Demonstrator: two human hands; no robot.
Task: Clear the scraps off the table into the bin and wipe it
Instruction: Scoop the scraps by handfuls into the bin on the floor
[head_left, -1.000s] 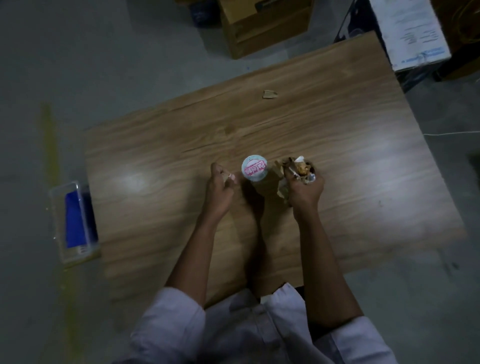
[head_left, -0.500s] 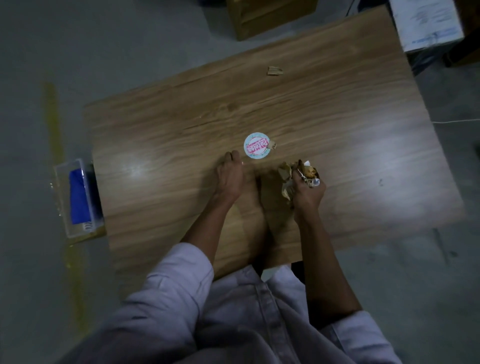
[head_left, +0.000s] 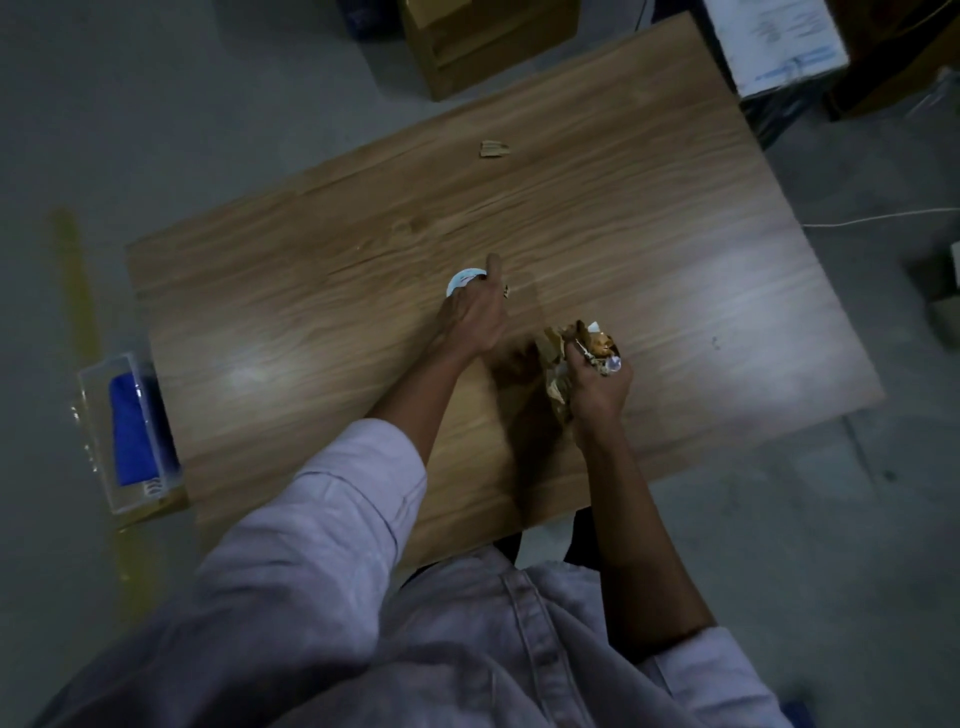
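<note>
Since half a second ago, the left hand (head_left: 475, 317) has reached forward and now covers most of the round white disc (head_left: 460, 278), which lies near the middle of the wooden counter (head_left: 311, 312). Whether its grip pinches the disc or only presses on it, I cannot tell. The right hand (head_left: 597, 387) has its grip closed round a crumpled bundle of brown and white scraps (head_left: 579, 345), held over the counter's near half. One small tan scrap (head_left: 493, 149) lies alone near the far edge. Open wood stretches left and right of both hands, out to the side edges.
</note>
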